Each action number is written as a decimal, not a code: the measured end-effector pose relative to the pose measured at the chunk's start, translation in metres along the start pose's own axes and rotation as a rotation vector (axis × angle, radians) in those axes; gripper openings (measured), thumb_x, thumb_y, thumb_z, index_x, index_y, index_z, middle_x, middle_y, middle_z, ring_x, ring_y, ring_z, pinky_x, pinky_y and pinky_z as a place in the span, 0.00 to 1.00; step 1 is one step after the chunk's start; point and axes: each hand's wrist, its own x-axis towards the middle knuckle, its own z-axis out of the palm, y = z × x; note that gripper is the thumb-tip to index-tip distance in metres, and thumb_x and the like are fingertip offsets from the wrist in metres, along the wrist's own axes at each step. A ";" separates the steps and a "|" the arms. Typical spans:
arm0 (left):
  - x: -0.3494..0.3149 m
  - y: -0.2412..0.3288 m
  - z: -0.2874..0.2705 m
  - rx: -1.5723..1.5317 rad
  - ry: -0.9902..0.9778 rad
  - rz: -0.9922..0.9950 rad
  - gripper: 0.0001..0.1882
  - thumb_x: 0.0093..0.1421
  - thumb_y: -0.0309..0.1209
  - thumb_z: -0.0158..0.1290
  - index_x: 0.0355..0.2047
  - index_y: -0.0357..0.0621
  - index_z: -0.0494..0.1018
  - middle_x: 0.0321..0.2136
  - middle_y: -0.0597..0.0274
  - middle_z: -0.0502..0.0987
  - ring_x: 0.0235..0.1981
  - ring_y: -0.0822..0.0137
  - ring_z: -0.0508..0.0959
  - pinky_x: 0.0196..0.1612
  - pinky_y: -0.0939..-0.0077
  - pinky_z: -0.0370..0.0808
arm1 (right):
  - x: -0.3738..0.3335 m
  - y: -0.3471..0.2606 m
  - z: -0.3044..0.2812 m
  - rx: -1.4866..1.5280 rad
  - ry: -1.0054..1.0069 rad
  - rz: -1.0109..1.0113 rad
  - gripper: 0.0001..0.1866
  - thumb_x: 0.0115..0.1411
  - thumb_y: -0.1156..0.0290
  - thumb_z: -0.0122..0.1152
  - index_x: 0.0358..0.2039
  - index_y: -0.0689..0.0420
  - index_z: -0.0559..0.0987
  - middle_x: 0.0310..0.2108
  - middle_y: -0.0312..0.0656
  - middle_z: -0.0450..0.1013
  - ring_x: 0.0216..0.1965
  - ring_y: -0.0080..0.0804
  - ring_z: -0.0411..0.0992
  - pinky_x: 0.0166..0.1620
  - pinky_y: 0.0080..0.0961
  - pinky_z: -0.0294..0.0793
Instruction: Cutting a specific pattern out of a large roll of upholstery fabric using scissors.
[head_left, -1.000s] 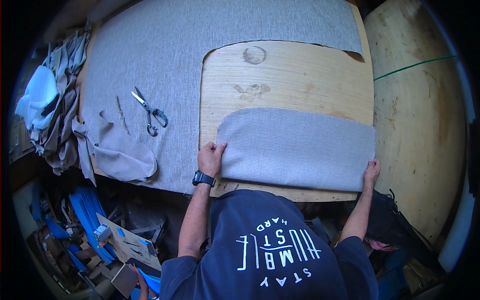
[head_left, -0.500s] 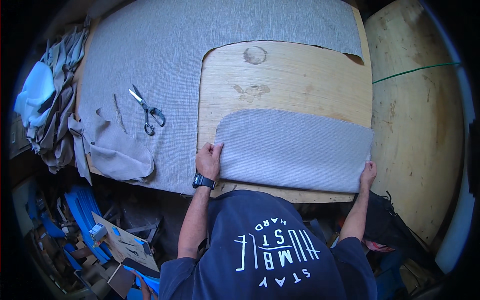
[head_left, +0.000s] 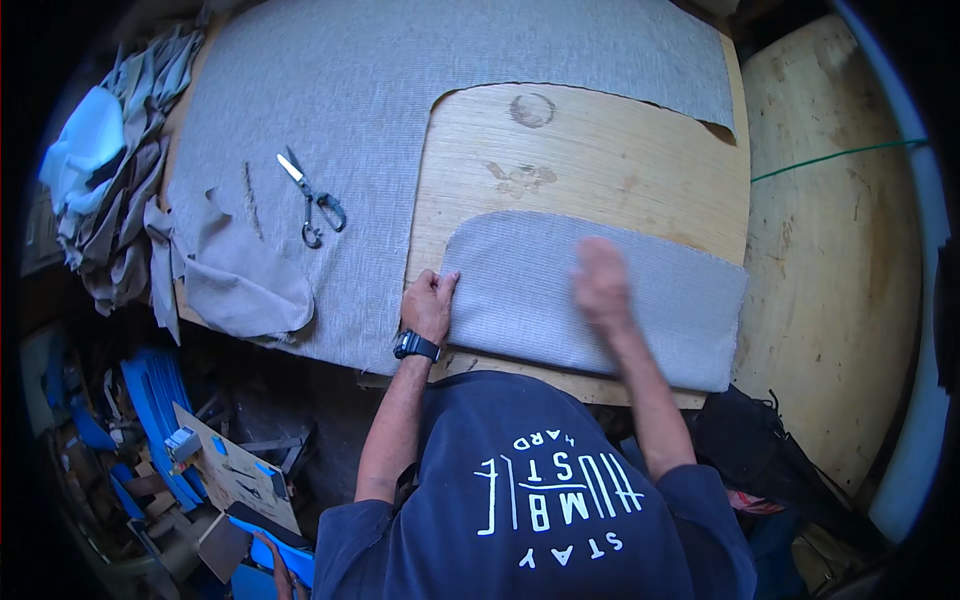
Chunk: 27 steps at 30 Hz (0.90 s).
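A cut piece of grey woven fabric [head_left: 520,300] with rounded far corners lies on the wooden tabletop [head_left: 640,160], close to my body. My left hand [head_left: 428,305], with a black watch on its wrist, pinches the left edge of this piece between thumb and fingers. Over the middle of the same piece is my right hand [head_left: 602,285], smeared by motion, so its fingers and any contact cannot be made out. Around the piece spreads a large grey fabric sheet [head_left: 300,80] with a cut-out in it. Scissors [head_left: 322,207] with dark handles rest on that sheet, blades partly apart.
A fabric scrap [head_left: 245,290] lies at the table's left edge beside a heap of cloth [head_left: 125,170]. Right of the table stands a plywood sheet [head_left: 830,250] crossed by a green cord [head_left: 840,156]. Blue pieces [head_left: 160,420] and offcuts crowd the lower left, near another person's hand [head_left: 280,568].
My right hand has left the piece's right edge and moved left over its middle. My left hand still grips the left edge. The view has shifted slightly.
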 end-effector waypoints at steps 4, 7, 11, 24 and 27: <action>-0.028 0.010 -0.004 -0.028 0.220 0.351 0.11 0.61 0.28 0.54 0.44 0.38 0.73 0.42 0.46 0.77 0.42 0.50 0.78 0.46 0.59 0.74 | 0.036 -0.081 0.077 0.031 -0.296 -0.328 0.28 0.61 0.60 0.59 0.61 0.55 0.70 0.64 0.52 0.61 0.67 0.51 0.55 0.68 0.50 0.53; -0.060 0.025 0.004 -0.144 0.086 0.580 0.18 0.60 0.22 0.51 0.51 0.38 0.71 0.47 0.45 0.76 0.52 0.46 0.73 0.57 0.55 0.68 | 0.034 -0.083 0.107 -0.076 -0.355 -0.363 0.32 0.61 0.55 0.58 0.63 0.53 0.67 0.69 0.49 0.54 0.71 0.51 0.48 0.70 0.52 0.47; -0.089 -0.002 0.019 0.010 -0.072 0.715 0.30 0.62 0.27 0.51 0.64 0.40 0.60 0.65 0.44 0.60 0.66 0.47 0.60 0.68 0.53 0.56 | 0.027 -0.078 0.108 -0.124 -0.290 -0.442 0.33 0.64 0.52 0.53 0.67 0.50 0.63 0.72 0.48 0.49 0.72 0.49 0.45 0.71 0.50 0.42; -0.119 -0.097 -0.006 0.016 0.143 0.578 0.19 0.61 0.30 0.53 0.52 0.38 0.74 0.58 0.55 0.72 0.61 0.54 0.68 0.64 0.56 0.62 | 0.040 -0.104 0.095 -0.188 -0.264 -0.392 0.31 0.64 0.55 0.55 0.65 0.52 0.65 0.69 0.50 0.54 0.70 0.52 0.49 0.70 0.51 0.44; -0.116 -0.101 0.008 -0.008 0.157 0.559 0.16 0.59 0.28 0.54 0.48 0.42 0.76 0.54 0.57 0.74 0.58 0.56 0.70 0.60 0.55 0.64 | 0.032 -0.096 0.104 -0.140 -0.223 -0.371 0.29 0.62 0.58 0.58 0.61 0.55 0.69 0.68 0.50 0.56 0.68 0.53 0.51 0.68 0.54 0.46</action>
